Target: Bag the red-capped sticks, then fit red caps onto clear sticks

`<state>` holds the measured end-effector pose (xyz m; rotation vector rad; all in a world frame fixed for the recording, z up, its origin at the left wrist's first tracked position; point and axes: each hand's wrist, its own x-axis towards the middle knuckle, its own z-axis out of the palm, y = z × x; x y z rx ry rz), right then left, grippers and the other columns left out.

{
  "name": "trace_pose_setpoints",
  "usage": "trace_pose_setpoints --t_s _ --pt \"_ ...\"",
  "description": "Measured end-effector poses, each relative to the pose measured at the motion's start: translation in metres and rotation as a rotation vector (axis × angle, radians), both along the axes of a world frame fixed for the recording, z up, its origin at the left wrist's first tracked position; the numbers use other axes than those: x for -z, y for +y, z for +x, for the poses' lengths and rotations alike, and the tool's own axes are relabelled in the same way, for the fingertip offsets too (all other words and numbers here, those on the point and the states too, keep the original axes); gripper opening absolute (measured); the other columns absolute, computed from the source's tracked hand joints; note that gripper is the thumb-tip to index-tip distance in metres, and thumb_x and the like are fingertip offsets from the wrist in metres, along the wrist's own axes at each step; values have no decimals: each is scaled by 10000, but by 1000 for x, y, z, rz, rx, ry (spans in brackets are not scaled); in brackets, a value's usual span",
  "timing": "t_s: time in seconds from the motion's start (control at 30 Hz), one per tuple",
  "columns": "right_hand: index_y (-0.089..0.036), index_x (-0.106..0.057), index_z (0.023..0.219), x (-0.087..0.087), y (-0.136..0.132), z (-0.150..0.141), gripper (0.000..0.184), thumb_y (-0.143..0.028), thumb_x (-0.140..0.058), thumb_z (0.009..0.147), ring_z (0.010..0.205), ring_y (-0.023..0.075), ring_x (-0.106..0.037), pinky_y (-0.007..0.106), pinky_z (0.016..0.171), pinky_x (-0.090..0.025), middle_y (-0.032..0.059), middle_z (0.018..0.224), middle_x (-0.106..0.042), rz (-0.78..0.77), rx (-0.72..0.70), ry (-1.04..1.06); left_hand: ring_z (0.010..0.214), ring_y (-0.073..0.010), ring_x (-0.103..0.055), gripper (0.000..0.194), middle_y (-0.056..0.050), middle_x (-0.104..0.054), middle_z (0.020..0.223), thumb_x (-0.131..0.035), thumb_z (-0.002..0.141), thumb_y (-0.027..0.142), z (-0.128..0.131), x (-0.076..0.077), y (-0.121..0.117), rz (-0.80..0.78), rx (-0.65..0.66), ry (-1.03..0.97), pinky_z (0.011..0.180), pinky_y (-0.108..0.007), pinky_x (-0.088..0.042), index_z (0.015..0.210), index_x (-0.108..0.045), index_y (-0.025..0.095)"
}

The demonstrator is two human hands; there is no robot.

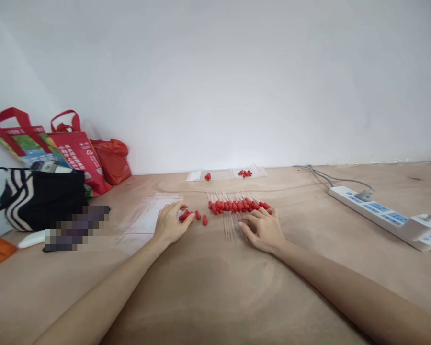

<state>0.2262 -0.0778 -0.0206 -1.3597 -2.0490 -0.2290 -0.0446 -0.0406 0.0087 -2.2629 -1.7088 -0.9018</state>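
Note:
My left hand (171, 224) is open, with its thumb and fingertips apart beside a few loose red rubber bulbs (198, 215); some of these are partly covered by the fingers. My right hand (264, 230) rests with fingers spread at the right end of a row of droppers (233, 206). These have red bulbs toward me and thin clear tubes pointing to the wall. Several thin bare glass tubes (230, 227) lie just left of my right thumb. No held object shows in either hand.
Clear plastic bags (149, 215) lie left of my left hand. By the wall are small bags with red bulbs (244, 173). A white power strip (373, 211) with cables lies right. Shopping bags (81, 153) and a black striped bag (53, 196) stand left.

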Motion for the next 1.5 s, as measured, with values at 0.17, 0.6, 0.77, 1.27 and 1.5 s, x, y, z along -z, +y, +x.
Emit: trace_pose_setpoints --t_s 0.17,0.6,0.77,1.27,1.5 --pt "-220 -640 704 1 4 4 346 -347 -362 866 745 137 -494 327 750 -208 11 701 -618 59 49 83 809 -211 -539 175 -35 -613 802 -564 717 334 26 -6 2 4 109 83 741 -344 -408 805 -585 184" --pt "-205 -587 633 0 7 13 347 -308 -358 873 745 142 -515 330 738 -217 2 698 -618 42 95 184 788 -206 -565 157 -70 -622 802 -445 830 193 72 -5 29 86 312 386 750 -354 -412 846 -600 169" --pt "-226 -618 892 7 11 11 226 -325 -425 830 868 171 -523 338 780 -282 48 896 -597 122 38 239 734 -147 -578 196 -51 -624 848 -412 849 217 51 -3 7 175 288 -114 669 -264 -455 974 -551 160" --pt "-281 -638 887 4 7 1 173 -324 -480 832 887 156 -509 437 968 -127 -17 731 -643 307 -248 -108 791 -120 -594 161 -35 -638 863 -427 838 149 53 13 -31 46 716 -164 713 -241 -468 940 -545 184" --pt "-223 -628 798 -1 -3 -4 158 -252 -474 819 722 127 -488 412 938 -168 -35 557 -564 403 -278 -102 955 -190 -526 247 -52 -584 1087 -492 824 280 56 14 -33 137 557 115 822 -357 -374 1058 -546 220"
